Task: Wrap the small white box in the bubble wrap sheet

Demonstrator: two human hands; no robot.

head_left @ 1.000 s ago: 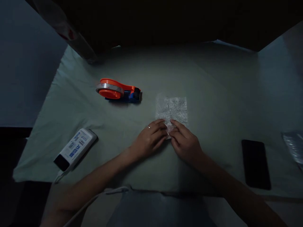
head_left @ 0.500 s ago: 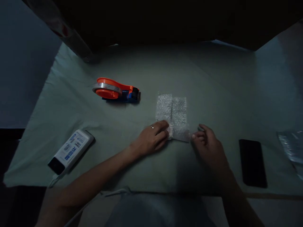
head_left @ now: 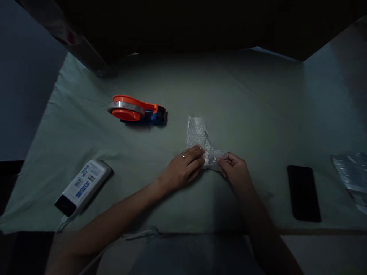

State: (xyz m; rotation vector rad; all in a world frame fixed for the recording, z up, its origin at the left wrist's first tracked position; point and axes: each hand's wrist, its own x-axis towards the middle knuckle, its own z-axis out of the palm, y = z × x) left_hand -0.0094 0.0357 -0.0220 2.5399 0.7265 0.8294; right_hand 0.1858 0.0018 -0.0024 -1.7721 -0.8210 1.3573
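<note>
A piece of bubble wrap (head_left: 196,130) lies at the middle of the cloth-covered table, its left strip flat and its right part lifted and creased. My left hand (head_left: 185,166), with a ring on one finger, rests over its lower left part, fingers laid out and pressing down. At the lower right, my right hand (head_left: 233,168) pinches the wrap between thumb and fingers and bends it over toward the left hand. Whether anything lies inside the wrap is hidden by the hands and folds.
An orange and blue tape dispenser (head_left: 137,109) stands at the upper left. A white power bank (head_left: 84,185) with a cable lies at the lower left. To the right are a black phone (head_left: 304,193) and a clear plastic bag (head_left: 351,172). A dark cardboard box (head_left: 186,26) spans the back.
My right hand has moved left and taken hold of the bubble wrap's right part, which is now folded up and crumpled. The left hand stays on the wrap.
</note>
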